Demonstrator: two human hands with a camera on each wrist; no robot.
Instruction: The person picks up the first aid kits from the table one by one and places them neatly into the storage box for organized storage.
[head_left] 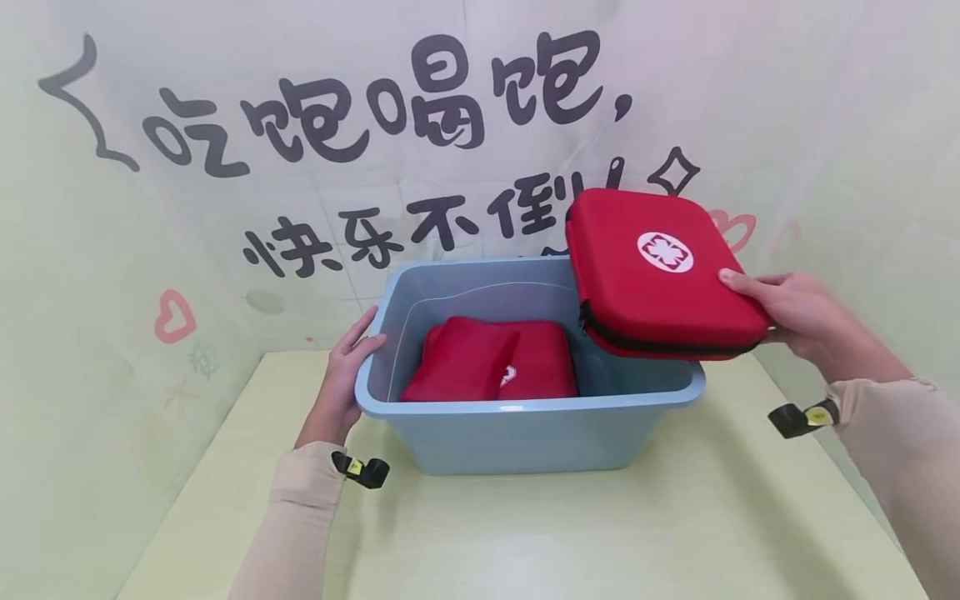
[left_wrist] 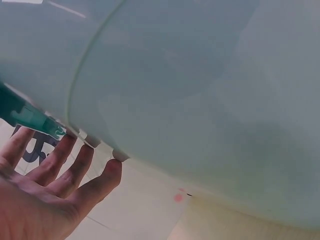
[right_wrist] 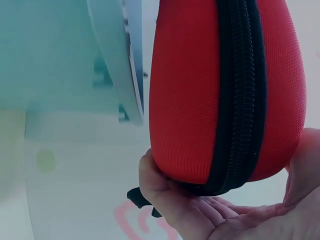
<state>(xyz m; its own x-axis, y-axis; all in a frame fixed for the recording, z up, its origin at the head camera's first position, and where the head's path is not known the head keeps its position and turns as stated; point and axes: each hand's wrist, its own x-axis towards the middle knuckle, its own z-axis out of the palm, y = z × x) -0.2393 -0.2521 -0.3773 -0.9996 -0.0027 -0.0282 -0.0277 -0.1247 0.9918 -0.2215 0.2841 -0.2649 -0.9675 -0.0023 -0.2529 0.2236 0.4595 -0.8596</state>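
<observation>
My right hand (head_left: 813,312) grips a red zippered first-aid case (head_left: 637,287) by its right end, thumb on top and fingers beneath. Tilted, the case hangs above the right part of a light blue plastic bin (head_left: 517,442), its white emblem facing up. Its black zipper (right_wrist: 242,90) runs along the edge in the right wrist view. At the bin's left end, my left hand (head_left: 341,375) holds the rim, thumb over it and fingers outside. Inside the bin lies another red case (head_left: 543,350) with a partly covered white emblem. A flat red pouch (head_left: 457,362) overlaps its left side.
The bin stands on a pale yellow table (head_left: 525,533), near its back. Behind it hangs a pale wall sheet (head_left: 300,50) with large black lettering and small heart drawings. Each wrist carries a small black device (head_left: 362,469) on a strap.
</observation>
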